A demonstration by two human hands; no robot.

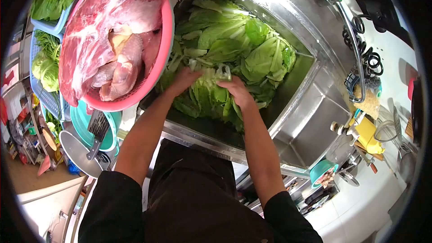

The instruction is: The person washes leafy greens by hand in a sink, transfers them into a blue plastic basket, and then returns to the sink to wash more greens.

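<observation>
Leafy green lettuce (222, 40): loose heads and leaves, heaped in the large steel sink basin (288, 108), directly ahead of the torso.

Hands, bare, 2. Left hand (184, 81): at the near-left part of the heap, fingers bent inward, touching pale leaf bases (208, 83). Right hand (236, 91): opposite side of the same leaf bases, fingers bent toward the left hand, also in contact. Fingertips of both partly hidden and blurred among leaves; impossible to tell full closure or firmness of hold.

Pink colander (168, 31), 1: left of the lettuce, filled with a large cut of raw meat (99, 18) and a raw chicken piece (123, 74).

Blue baskets (42, 87): farther left, beside the colander, holding leafy greens (46, 69).

Turquoise basin (81, 123), 1: below the colander, with a black-handled cleaver (99, 128) lying across. Metal bowl (76, 150), 1: just beside, partly under the handle.

Smaller steel compartment (308, 121), 1: right of the lettuce basin.

Metal faucet arm (353, 40) and black coiled hose (372, 60): far right. Turquoise bowl (317, 171), 1: lower right, with small pale-pink pieces (325, 179) inside.
</observation>
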